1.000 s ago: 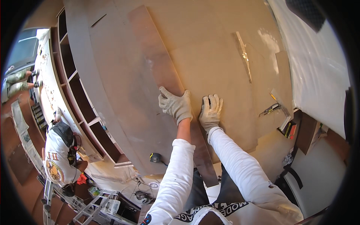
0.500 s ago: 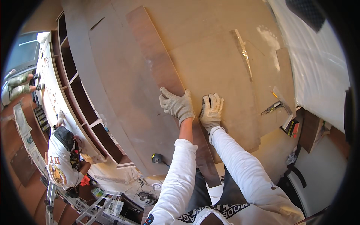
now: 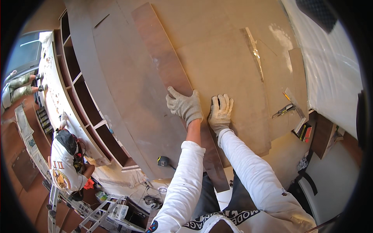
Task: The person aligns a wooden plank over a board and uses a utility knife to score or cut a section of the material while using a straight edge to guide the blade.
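Note:
A long, narrow brown wooden board (image 3: pixel 159 50) lies slanted over a large brown sheet (image 3: pixel 128 97), its near end jutting past the sheet's edge above my legs. Gloved in pale knit, my left hand (image 3: pixel 185 105) spans the board's width, fingers bent at one edge and thumb side at the other. Just to the right, my right hand (image 3: pixel 220 112), in a matching glove, lies with fingers stretched on the sheet beside the board. Left of my left forearm, a black and yellow tape measure (image 3: pixel 163 160) rests near the sheet's edge.
A utility knife (image 3: pixel 283 111) and a pencil (image 3: pixel 286 95) lie at the right by an angled square (image 3: pixel 298 112). Shelving compartments (image 3: pixel 85 99) run along the left. Beyond them a co-worker (image 3: pixel 68 161) bends near a metal ladder (image 3: pixel 97 217); another person's legs (image 3: pixel 21 87) show farther off.
The view has shifted slightly. Both hands keep the same poses, and the board stays in nearly the same place under my left hand.

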The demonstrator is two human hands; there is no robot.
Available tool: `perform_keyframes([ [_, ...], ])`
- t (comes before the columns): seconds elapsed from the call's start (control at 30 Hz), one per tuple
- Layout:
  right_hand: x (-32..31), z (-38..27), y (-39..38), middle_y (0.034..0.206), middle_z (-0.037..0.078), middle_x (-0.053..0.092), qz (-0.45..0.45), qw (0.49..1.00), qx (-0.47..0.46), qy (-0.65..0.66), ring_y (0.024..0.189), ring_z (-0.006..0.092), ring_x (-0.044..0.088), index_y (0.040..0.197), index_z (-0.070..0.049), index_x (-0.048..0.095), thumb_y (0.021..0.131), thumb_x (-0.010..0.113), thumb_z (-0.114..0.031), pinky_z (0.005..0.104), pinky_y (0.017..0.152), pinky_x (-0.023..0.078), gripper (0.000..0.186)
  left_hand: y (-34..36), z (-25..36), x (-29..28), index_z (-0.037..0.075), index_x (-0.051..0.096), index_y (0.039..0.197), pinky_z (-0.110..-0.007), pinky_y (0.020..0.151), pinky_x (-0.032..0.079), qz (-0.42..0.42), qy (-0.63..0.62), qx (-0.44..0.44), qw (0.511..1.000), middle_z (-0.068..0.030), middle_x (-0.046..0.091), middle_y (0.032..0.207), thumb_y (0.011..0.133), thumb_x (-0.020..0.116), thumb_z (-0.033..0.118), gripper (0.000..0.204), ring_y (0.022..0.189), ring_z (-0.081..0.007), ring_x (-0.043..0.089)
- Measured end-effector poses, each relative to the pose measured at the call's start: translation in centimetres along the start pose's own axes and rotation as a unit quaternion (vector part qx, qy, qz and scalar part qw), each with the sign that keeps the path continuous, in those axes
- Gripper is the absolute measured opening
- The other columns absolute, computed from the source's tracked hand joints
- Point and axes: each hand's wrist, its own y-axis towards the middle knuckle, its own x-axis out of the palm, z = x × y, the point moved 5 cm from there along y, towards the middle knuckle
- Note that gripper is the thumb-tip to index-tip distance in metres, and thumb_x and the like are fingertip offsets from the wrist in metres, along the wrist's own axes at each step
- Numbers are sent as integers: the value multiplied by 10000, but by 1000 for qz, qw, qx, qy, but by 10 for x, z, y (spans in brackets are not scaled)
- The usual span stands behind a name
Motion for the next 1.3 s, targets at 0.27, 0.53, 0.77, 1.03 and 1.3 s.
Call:
perform_keyframes([
  [0.27,-3,0,2,1351,157,517,-16,1000,2,-1,1378,403,417,1296,-55,586,873,664,-117,634,1171,292,435,0,4,-3,104,297,1598,-570,1128,371,-23,18,-4,1000,-290,362,1555,762,846,467,1064,1427,-443,382],
  [0.53,-1,-3,-1,1355,157,518,23,1000,-9,5,1372,407,422,1287,-58,598,898,647,-120,644,1171,286,396,-20,-43,-9,85,309,1620,-586,1160,349,-94,30,182,978,-304,263,1654,835,789,428,981,1499,-468,307],
  [0.77,-3,5,-1,1326,149,541,20,1000,3,2,1371,383,420,1279,-84,600,905,609,-140,626,1160,293,378,-85,-82,-6,36,355,1594,-620,1160,346,-156,325,395,845,-218,236,1699,836,767,293,900,1552,-410,261],
  [1.03,-27,21,-24,1309,127,587,57,993,-92,48,1350,361,472,1242,-99,623,907,645,-191,544,1152,333,348,-84,-85,-7,70,266,1637,-615,1105,418,-207,308,363,855,-187,129,1743,814,848,354,1048,1590,-396,194],
  [1.3,-97,85,-217,1183,121,676,-43,988,7,146,1160,327,605,1119,-100,696,935,658,-150,441,1013,477,195,-85,-90,-9,82,218,1650,-581,1143,413,-220,307,357,854,-163,80,1753,801,869,365,1107,1607,-370,145],
])
